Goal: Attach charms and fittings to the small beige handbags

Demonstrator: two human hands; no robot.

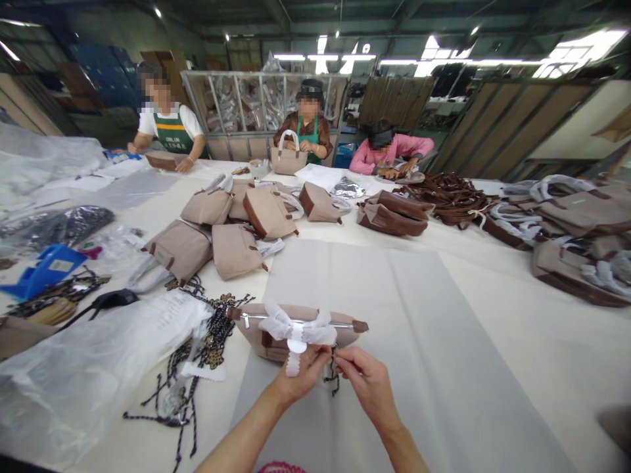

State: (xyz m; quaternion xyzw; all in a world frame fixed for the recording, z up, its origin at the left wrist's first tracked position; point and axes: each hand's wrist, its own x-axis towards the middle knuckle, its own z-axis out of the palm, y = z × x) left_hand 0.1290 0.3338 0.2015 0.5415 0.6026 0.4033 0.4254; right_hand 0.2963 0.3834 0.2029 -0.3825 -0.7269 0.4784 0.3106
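A beige handbag [246, 339] with brown trim and a zip along its top sits in front of me. White wrapping covers its handles [321, 323], and a white scalloped paper strip [294, 362] hangs from them. My left hand [306, 373] is at the bag's near side, its thumb and finger pinched by a black-and-tan braided cord [334, 381]. My right hand [362, 371] is closed in a pinch on the same cord, just right of the left fingertips. The cord's knotted ends dangle below both hands. What the left fingertips grip is partly hidden.
More braided cords [190, 374] lie in a tangle at the left, beside clear plastic [98, 374] and a blue holder [44, 270]. Several beige bags [269, 211] are heaped ahead. Brown straps [446, 200] and more bags [566, 269] lie right. Three co-workers sit across the table.
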